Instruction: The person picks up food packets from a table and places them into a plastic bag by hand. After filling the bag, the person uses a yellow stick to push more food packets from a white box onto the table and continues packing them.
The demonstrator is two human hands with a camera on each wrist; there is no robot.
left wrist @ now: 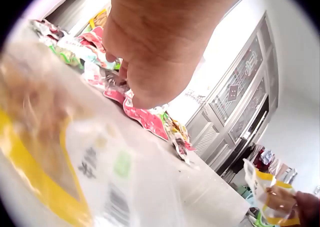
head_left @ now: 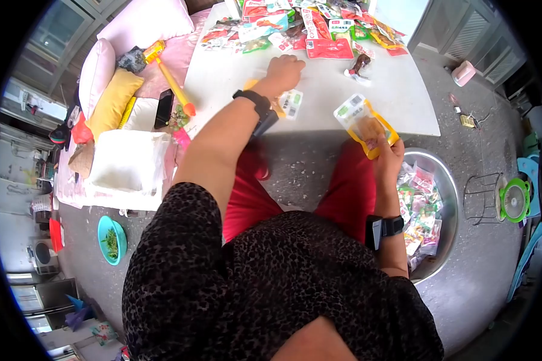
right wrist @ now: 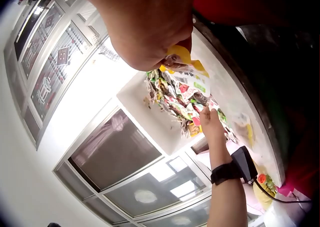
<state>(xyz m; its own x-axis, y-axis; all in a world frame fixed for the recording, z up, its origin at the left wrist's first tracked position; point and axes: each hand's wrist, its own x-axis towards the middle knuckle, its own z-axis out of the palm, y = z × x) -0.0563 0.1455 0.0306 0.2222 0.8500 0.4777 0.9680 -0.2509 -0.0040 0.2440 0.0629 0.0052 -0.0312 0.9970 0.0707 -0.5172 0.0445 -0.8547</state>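
Note:
My right hand (head_left: 389, 156) pinches a yellow-and-white snack packet (head_left: 367, 123) by its lower edge, at the front of the white table (head_left: 223, 105). Brown food shows through the packet's clear window. Over the table, my left hand (head_left: 281, 73) reaches forward with loosely bent fingers, just short of the packet pile (head_left: 328, 45); nothing shows in its grasp. A second yellow-and-white packet (head_left: 292, 103) lies under the left wrist, partly hidden by it; it looms large in the left wrist view. To the right of the left hand is a small packet of dark food (head_left: 359, 66).
By my right leg, a large metal basin (head_left: 448, 234) on the floor holds many small packets. At left, a pink-covered seat bears cushions (head_left: 117, 99), a yellow toy hammer (head_left: 173, 84), a phone (head_left: 164, 109) and a white lined box (head_left: 162, 162). A teal bowl (head_left: 119, 231) stands below.

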